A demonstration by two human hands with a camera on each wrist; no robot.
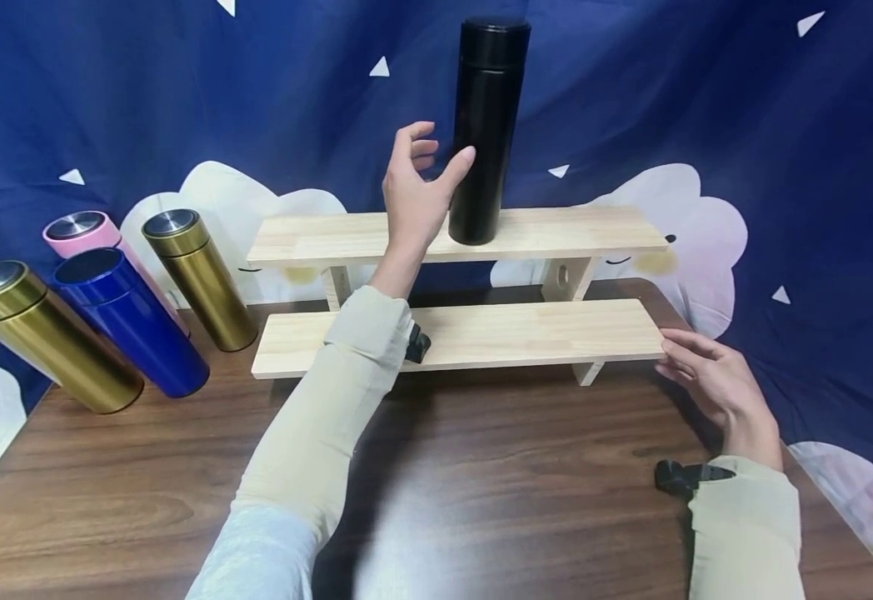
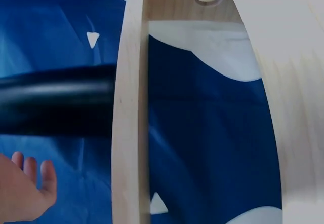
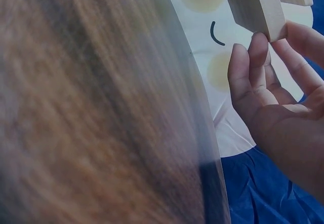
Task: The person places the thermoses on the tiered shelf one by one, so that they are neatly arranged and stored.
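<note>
A tall black thermos bottle [image 1: 487,125] stands upright on the upper board of a two-tier wooden shelf [image 1: 556,329]. Beside the bottle is my left hand [image 1: 420,187], its thumb overlapping the bottle's outline in the head view. The left wrist view has this hand [image 2: 28,191] apart from the black bottle [image 2: 58,102], fingers loosely bent and holding nothing. My right hand [image 1: 714,383] pinches the right end of the lower board between thumb and fingers. In the right wrist view, the fingertips [image 3: 259,44] touch the corner of that board [image 3: 258,6].
At the left of the brown wooden table [image 1: 519,483] stand a pink bottle [image 1: 80,237], a blue bottle [image 1: 132,321] and two gold bottles, one nearer [image 1: 54,342] and one beside the shelf [image 1: 204,283]. Behind hangs a dark blue cloth [image 1: 279,92] with white clouds.
</note>
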